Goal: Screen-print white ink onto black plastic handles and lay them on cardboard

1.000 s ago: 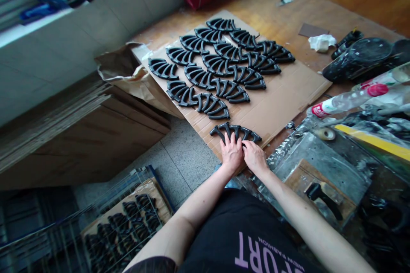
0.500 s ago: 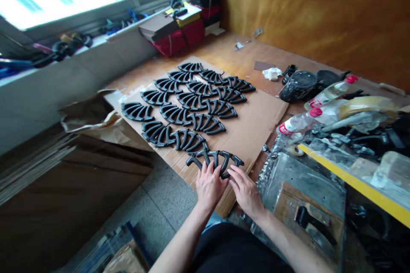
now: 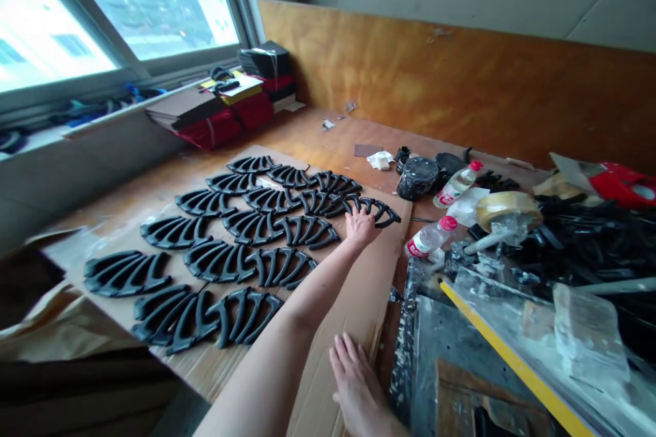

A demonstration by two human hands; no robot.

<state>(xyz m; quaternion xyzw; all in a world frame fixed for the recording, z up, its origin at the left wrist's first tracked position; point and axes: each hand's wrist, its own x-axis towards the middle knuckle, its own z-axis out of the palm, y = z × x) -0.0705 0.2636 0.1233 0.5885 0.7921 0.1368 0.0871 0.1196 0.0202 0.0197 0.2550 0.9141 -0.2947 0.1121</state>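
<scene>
My left hand reaches far over the cardboard sheet, its fingers closed over a short fan of black curved, handle-shaped pieces. This fan lies at the right end of the back rows. More black fans cover the left and middle of the sheet in overlapping rows. Nearer to me, my right hand rests flat on the sheet's right part, fingers stretched out and holding nothing. My left forearm partly hides the sheet and the fans' edges.
Two bottles with red caps and a dark round tub stand right of the sheet. A yellow-edged shelf, a tape roll and heaped black parts lie further right. Red bundles sit by the window.
The fan of black pieces that lay before both hands is now at the right of the back rows, under my left hand. My right hand has let go. The view has shifted.
</scene>
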